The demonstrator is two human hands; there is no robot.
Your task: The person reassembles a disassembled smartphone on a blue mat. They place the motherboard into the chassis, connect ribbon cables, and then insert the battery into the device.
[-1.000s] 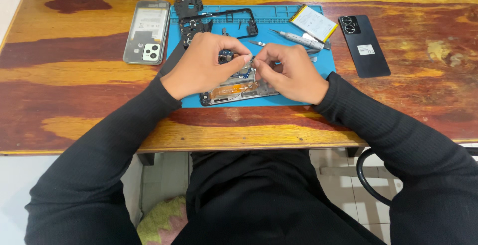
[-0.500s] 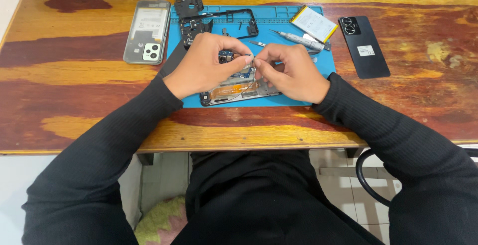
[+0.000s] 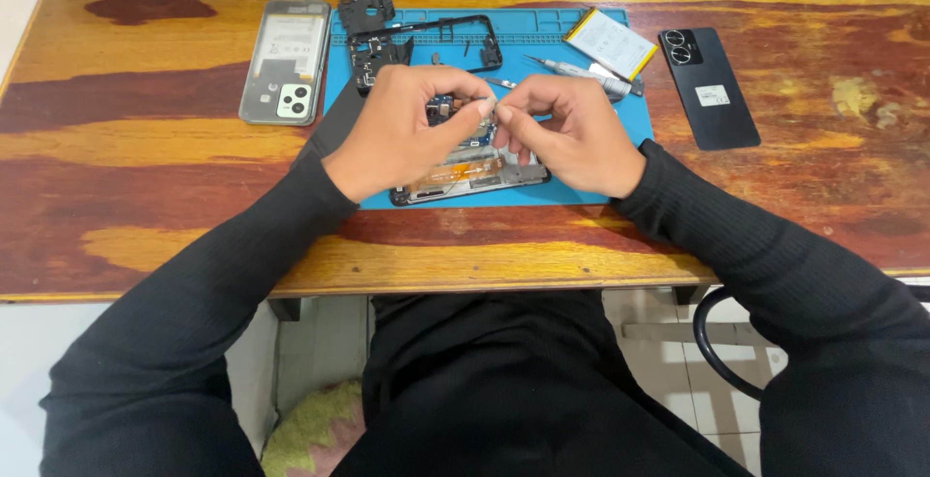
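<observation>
An opened phone body lies on a blue work mat, its circuit board and orange flex cable showing between my hands. My left hand and my right hand meet just above it. The fingertips of both pinch one tiny part; it is too small to tell what it is. Both hands cover most of the phone's upper half.
On the mat's far side lie a black phone frame, black plastic covers, a battery and a screwdriver. A grey phone back cover lies left on the wooden table, a black phone right.
Both hands have stayed over the phone; the fingertips have drawn closer together around the tiny part and lifted a little.
</observation>
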